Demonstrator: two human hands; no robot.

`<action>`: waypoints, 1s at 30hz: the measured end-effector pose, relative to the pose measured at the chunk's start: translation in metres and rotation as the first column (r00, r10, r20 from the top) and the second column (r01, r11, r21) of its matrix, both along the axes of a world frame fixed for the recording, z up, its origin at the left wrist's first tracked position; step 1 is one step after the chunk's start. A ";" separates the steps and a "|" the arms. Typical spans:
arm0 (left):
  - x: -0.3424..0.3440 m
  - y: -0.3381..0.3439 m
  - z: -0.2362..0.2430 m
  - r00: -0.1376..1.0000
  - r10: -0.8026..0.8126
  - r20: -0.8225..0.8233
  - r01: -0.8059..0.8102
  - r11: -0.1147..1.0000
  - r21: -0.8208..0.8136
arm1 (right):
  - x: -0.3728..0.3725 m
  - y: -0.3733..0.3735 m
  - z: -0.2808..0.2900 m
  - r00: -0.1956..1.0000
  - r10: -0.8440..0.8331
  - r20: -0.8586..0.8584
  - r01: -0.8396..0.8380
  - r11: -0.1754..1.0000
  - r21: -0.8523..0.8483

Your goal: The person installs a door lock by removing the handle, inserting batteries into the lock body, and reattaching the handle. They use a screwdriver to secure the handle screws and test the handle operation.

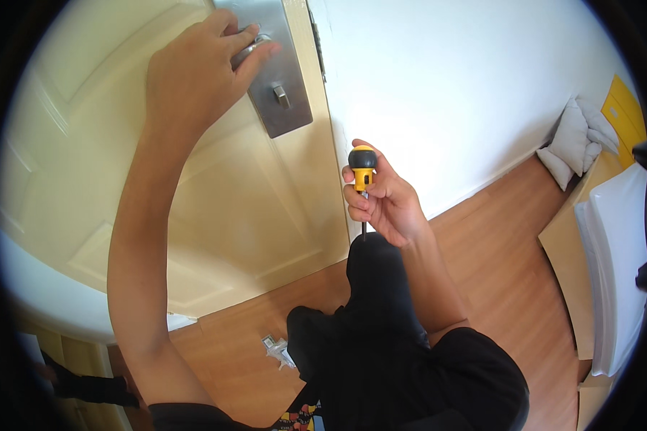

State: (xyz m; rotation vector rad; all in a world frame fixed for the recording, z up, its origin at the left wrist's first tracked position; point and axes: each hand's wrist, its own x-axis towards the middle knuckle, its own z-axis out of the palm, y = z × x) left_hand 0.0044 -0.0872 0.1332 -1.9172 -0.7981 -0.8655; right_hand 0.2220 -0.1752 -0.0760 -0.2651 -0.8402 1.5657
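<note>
My left hand (194,72) reaches up to the cream panelled door (244,208). Its fingers and thumb are closed around the metal door handle (250,50), which they partly hide. Behind the handle lies a long grey metal plate (295,118), with a small thumb-turn (281,96) below the handle. Beside the door's edge, my right hand (399,208) grips a short screwdriver (363,159) with a yellow and black handle. The shaft points down, its tip above my dark-trousered knee, apart from the door.
A silvery metal piece (277,350) lies on the wooden floor (482,237) near my legs. A hinge (317,43) shows at the door's edge by the white wall (446,79). To the right are grey cushions (571,136), a yellow panel (622,115) and a white mattress-like slab (611,266).
</note>
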 end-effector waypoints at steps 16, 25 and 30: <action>-0.013 0.018 -0.001 0.994 -0.108 -0.008 0.109 0.994 0.029 | 0.006 0.052 0.139 0.639 -0.752 0.161 0.414 0.513 0.752; -0.005 0.018 -0.016 0.951 -0.188 0.246 0.225 0.966 -0.130 | -0.016 0.108 0.169 0.672 -0.701 -0.238 0.541 0.246 0.804; -0.006 0.024 -0.014 0.936 -0.279 0.216 0.296 0.954 -0.052 | -0.022 0.120 0.149 0.697 -0.648 -0.308 0.589 0.272 0.761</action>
